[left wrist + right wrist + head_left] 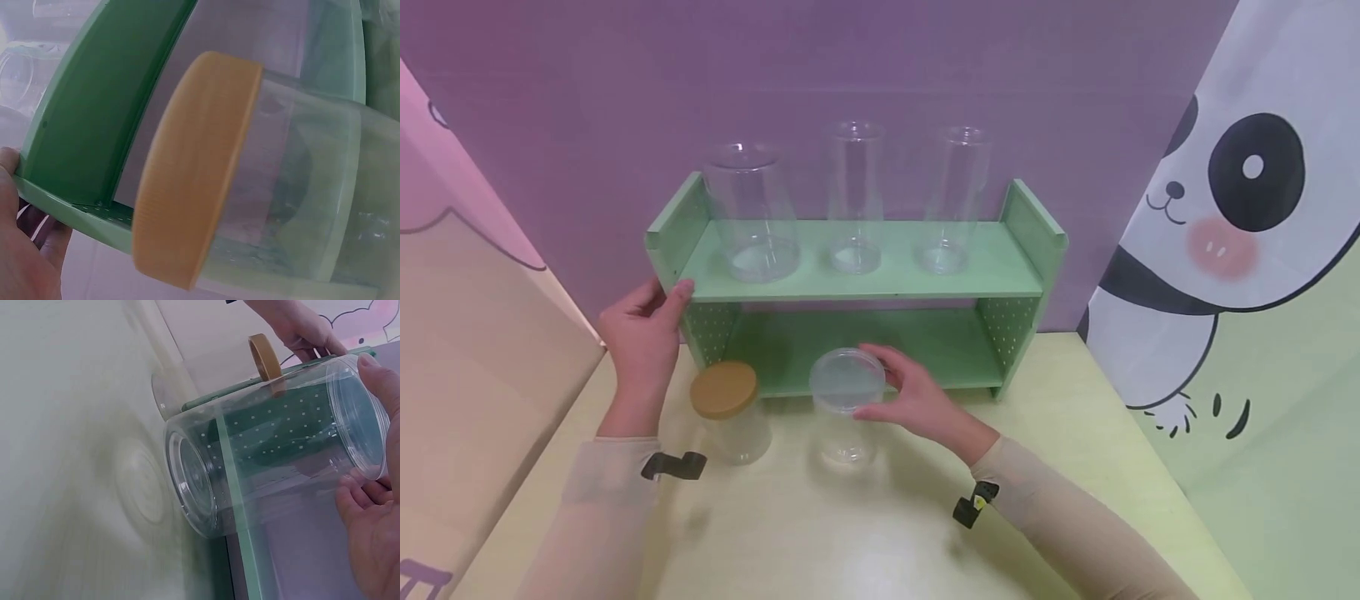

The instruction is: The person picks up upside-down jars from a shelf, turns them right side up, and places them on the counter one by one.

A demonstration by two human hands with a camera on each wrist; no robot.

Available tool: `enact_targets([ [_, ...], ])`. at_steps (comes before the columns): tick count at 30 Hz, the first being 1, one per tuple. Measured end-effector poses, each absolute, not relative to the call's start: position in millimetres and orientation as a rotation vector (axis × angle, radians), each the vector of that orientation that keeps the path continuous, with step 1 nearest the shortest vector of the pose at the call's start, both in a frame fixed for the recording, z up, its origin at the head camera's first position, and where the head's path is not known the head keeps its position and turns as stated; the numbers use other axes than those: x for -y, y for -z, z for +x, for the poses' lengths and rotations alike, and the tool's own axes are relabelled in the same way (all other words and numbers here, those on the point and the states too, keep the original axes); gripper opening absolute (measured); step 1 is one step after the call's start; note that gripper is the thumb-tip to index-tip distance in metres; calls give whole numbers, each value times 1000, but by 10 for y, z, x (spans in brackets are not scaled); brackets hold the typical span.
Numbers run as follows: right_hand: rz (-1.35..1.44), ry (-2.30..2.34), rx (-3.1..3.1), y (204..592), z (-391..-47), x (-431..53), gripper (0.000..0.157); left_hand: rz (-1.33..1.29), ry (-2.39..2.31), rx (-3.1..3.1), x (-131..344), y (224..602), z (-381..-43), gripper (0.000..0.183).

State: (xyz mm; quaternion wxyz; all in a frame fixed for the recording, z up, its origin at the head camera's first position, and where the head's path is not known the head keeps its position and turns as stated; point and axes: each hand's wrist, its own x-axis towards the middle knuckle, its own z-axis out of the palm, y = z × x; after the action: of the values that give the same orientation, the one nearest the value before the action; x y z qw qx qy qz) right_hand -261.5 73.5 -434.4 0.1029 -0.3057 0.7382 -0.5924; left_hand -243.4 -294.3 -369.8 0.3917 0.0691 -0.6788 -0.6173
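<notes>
My left hand (pixel 643 337) grips the left side panel of a green two-tier shelf (pixel 868 297), its thumb at the front edge of the upper board. With thumb and fingers on either side of the lid, my right hand (pixel 921 400) holds a clear plastic jar (pixel 847 382) in front of the shelf. In the right wrist view the base of this jar (pixel 190 478) hangs close over the table. Left of it, a clear jar with a tan lid (pixel 724 390) stands on the table, near my left wrist; that lid (pixel 197 169) looms large in the left wrist view.
On the upper board stand a wide clear container (pixel 760 217) and two narrower ones, a middle cylinder (pixel 856 200) and a right cylinder (pixel 953 204). A purple wall (pixel 880 58) rises behind the shelf, and a panda-printed panel (pixel 1217 250) flanks the pale table (pixel 865 550) on the right.
</notes>
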Motion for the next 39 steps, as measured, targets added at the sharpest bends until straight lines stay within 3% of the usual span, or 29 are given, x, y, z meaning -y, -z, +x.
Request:
enact_targets([
  [16, -840, 1782, -2057, 4398, -2729, -217, 88, 168, 1676, 1689, 2936, 3678, -2431, 35],
  [39, -888, 1688, -2170, 4613, -2682, 33, 91, 193, 1607, 1741, 2950, 3675, -2424, 34],
])
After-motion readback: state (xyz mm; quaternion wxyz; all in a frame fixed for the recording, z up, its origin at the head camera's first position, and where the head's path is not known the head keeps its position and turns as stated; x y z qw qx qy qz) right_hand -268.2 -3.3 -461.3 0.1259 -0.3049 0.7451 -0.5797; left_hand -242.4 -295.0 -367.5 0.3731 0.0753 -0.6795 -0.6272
